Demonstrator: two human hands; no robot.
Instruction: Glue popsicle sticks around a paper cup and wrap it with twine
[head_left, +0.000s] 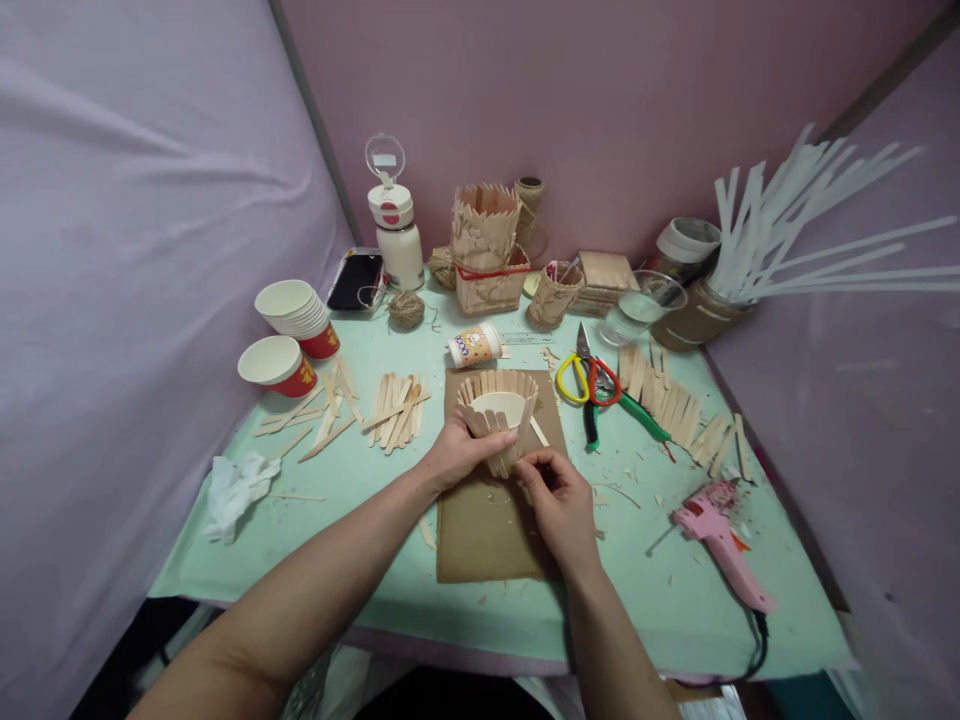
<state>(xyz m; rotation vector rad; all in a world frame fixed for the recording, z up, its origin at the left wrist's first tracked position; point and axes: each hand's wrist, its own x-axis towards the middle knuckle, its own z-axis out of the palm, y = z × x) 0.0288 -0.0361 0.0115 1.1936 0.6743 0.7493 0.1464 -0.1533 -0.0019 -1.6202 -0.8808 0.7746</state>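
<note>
A paper cup (499, 408) ringed with upright wooden craft sticks is tilted above a brown cardboard sheet (480, 545). My left hand (469, 452) grips it from the left, thumb across the front rim. At the cup's lower right side, my right hand (553, 490) has its thumb and forefinger pinched together against the sticks. Whatever lies between those fingertips is too small to make out. Just behind the cup, a small printed paper cup (475, 345) rests on its side.
Craft sticks (394, 415) lie left, near stacked red paper cups (289, 310) and a crumpled tissue (236, 490). To the right are yellow-and-red-handled scissors (583, 370), green-handled cutters (637, 412) and a pink glue gun (720, 545) with its cord. A bottle (400, 245) stands behind.
</note>
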